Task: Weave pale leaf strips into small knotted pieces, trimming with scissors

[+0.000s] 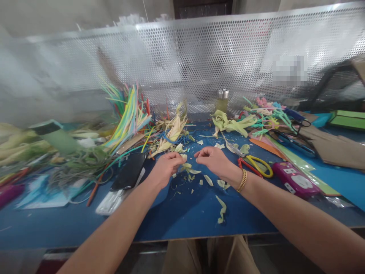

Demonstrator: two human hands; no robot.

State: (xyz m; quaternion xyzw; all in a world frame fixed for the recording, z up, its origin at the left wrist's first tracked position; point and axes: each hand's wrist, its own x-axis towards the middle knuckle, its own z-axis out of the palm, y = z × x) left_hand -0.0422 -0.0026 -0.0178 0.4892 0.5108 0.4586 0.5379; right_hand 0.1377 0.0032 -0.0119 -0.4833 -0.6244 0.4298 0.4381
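My left hand [166, 166] is curled shut over the blue table [185, 217], pinching a pale yellow-green husk strip [186, 166] at its fingertips. A short gap separates it from my right hand [214, 161], also closed, which wears a gold bracelet [242, 180]; whether it grips anything is hidden. Small cut husk scraps [208, 180] lie scattered under and in front of both hands. A longer curled scrap [221, 209] lies nearer the table's front edge.
Scissors with yellow and red handles [258, 166] lie right of my right hand, next to a pink power strip [295, 179]. A black phone [129, 171] lies to the left. Coloured strips [129, 114], husk piles [171, 133] and a glass bottle [222, 99] stand before a perforated metal screen [199, 57].
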